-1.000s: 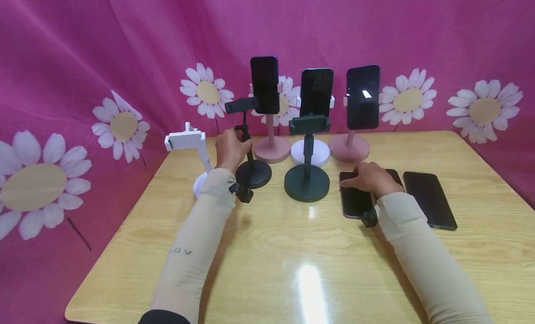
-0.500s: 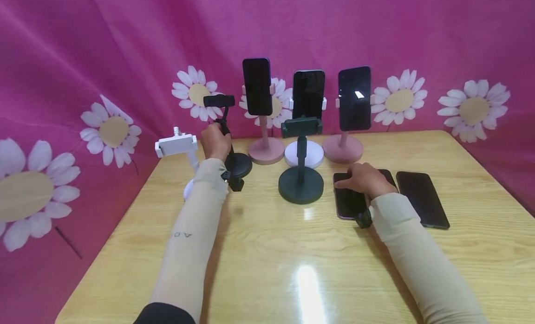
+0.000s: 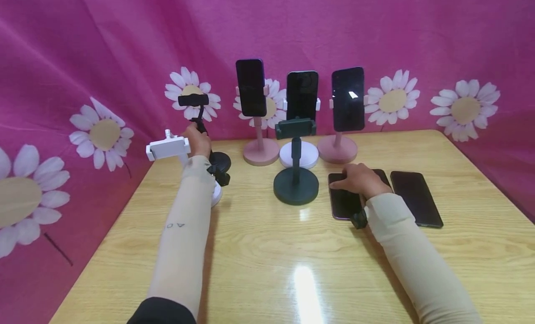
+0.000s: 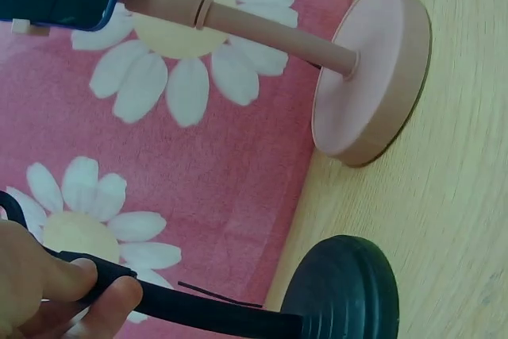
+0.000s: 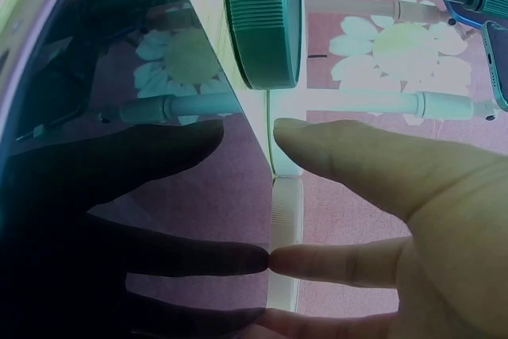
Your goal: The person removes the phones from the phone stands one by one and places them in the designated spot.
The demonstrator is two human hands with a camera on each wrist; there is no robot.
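A person's left hand (image 3: 198, 142) grips a black phone stand (image 3: 221, 161) by its pole (image 4: 214, 313), near eleven o'clock on a wooden table (image 3: 251, 249). Near two o'clock, the right hand (image 3: 362, 180) touches a screen-up smartphone (image 3: 344, 205) with extended fingers; a second smartphone (image 3: 416, 198) lies beside it, toward three.

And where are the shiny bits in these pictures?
Head view: a bright white streak on the table and a glint on the rightmost propped-up phone; right wrist view: a flat phone mirrors the fingers; left wrist view: no strong glare.
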